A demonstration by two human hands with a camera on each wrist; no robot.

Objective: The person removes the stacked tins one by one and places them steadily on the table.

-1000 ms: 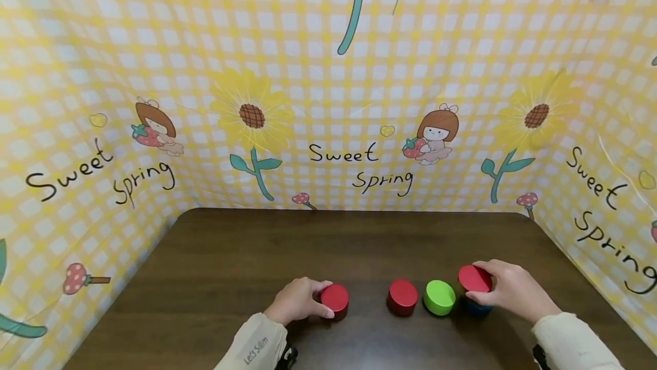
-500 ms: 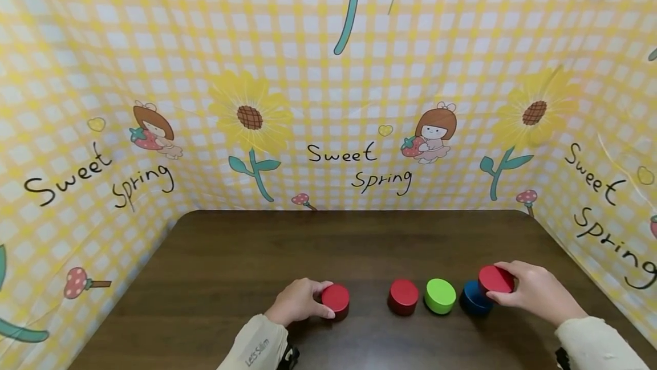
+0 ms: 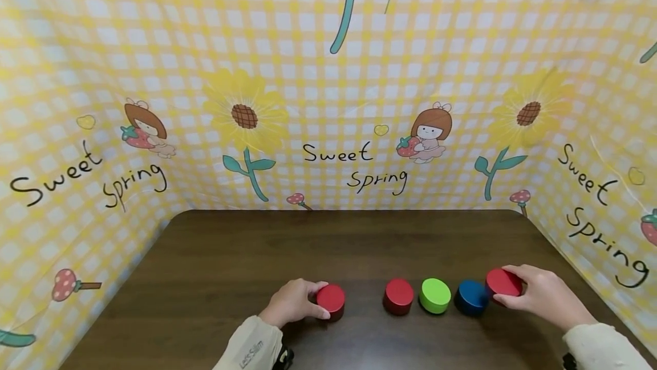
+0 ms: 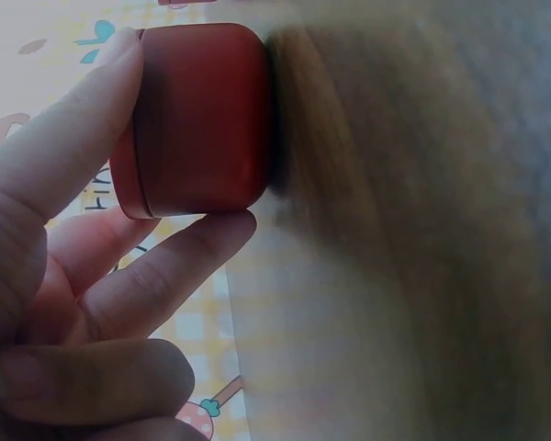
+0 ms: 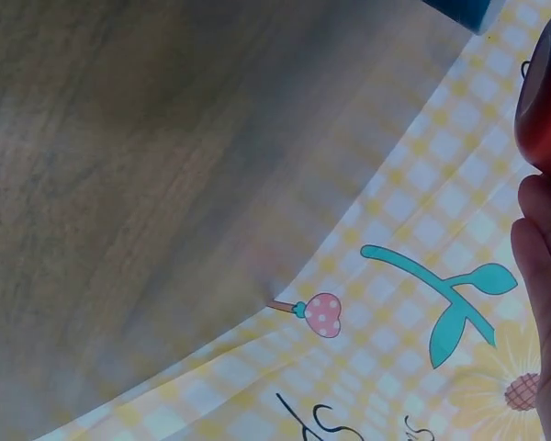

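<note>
Near the front of the dark wooden table (image 3: pixel 308 244) my left hand (image 3: pixel 292 303) grips a red round box (image 3: pixel 331 300) that stands on the wood; the left wrist view shows thumb and fingers (image 4: pixel 165 266) round the same red box (image 4: pixel 202 119). At the right my right hand (image 3: pixel 539 296) holds a red lid (image 3: pixel 504 283) just right of an open blue round box (image 3: pixel 471 297). The red lid (image 5: pixel 546 101) shows at the edge of the right wrist view, by my fingers (image 5: pixel 542 276). Between my hands stand a second red box (image 3: pixel 398 296) and a green box (image 3: pixel 434 296).
A yellow checked cloth (image 3: pixel 328 102) with sunflowers and "Sweet Spring" lettering walls in the table at the back and both sides. The boxes form a row along the front; bare wood lies behind them up to the cloth.
My right hand has carried the red lid off the blue box, rightward and down beside it. The blue box now shows its top. The left hand and its red box have stayed put.
</note>
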